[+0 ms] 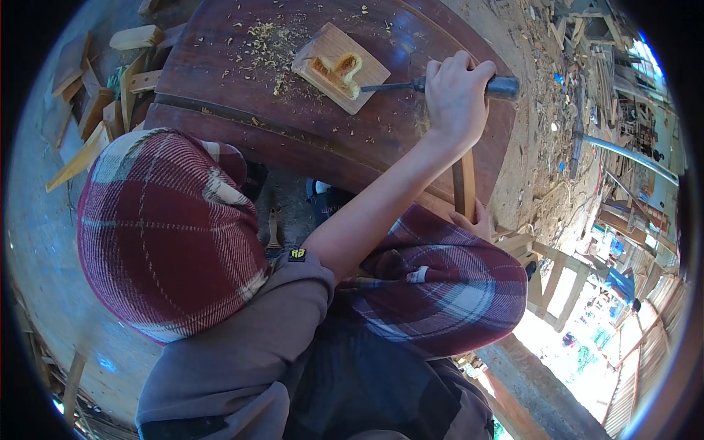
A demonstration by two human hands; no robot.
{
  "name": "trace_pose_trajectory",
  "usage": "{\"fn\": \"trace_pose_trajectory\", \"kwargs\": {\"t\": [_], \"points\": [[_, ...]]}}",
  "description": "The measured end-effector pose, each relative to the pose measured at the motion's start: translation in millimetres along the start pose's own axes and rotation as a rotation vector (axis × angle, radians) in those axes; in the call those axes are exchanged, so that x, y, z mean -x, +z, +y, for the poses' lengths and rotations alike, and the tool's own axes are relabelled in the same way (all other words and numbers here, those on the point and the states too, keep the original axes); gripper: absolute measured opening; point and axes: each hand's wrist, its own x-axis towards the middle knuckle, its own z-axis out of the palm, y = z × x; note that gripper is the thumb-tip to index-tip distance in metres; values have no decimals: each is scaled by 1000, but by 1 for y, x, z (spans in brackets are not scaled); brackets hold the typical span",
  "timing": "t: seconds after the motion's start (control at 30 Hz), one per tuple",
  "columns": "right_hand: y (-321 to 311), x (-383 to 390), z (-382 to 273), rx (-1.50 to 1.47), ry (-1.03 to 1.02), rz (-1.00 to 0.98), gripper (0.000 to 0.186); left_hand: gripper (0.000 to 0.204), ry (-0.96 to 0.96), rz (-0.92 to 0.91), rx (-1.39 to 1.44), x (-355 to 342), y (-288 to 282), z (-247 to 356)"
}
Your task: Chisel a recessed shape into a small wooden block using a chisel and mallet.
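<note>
On the dark wooden bench top [220, 66] lies a pale wooden block [372, 71] with a rounded, branching recess cut into its face. My left hand [458, 95] is closed around a chisel [502, 87] with a dark handle. The chisel lies nearly level, its blade pointing left and its tip at the block's right edge by the recess. Beside my right knee, my right hand [477, 221] shows only in part, its fingers at the lower end of a narrow wooden bar [463, 185]. My right leg hides the rest of that hand.
Wood shavings [268, 44] are scattered left of the block. Several wood offcuts [95, 95] are piled beyond the bench's left end. My knees in plaid cloth [169, 235] flank the near side. A small brush-like tool [274, 229] is between my feet. Debris covers the ground at right.
</note>
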Motion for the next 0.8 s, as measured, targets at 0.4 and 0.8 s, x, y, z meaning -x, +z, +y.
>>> {"fn": "trace_pose_trajectory", "kwargs": {"t": [0.4,0.8], "points": [[2,-2,1,50,-25,-81,62,22,5,3,-10,-10,3,-11],[1,15,-50,-72,62,319,61,20,-39,108,-55,-21,26,-22]]}}
